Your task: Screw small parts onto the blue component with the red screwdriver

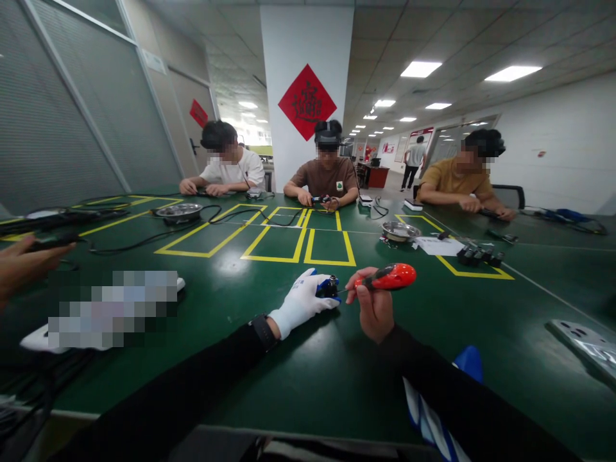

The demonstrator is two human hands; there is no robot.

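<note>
My left hand, in a white and blue work glove, is closed around a small black part with a round metallic piece on top. What kind of part it is I cannot make out. My bare right hand grips a screwdriver with a red and black handle. Its thin shaft points left at the black part, and the tip seems to meet it; the exact contact is too small to tell. Both hands are just above the green table.
Metal bowls stand farther back beside black cables. Several black parts lie near white paper. A blue and white glove is beside my right forearm. A white power strip lies left. Several people sit around the table.
</note>
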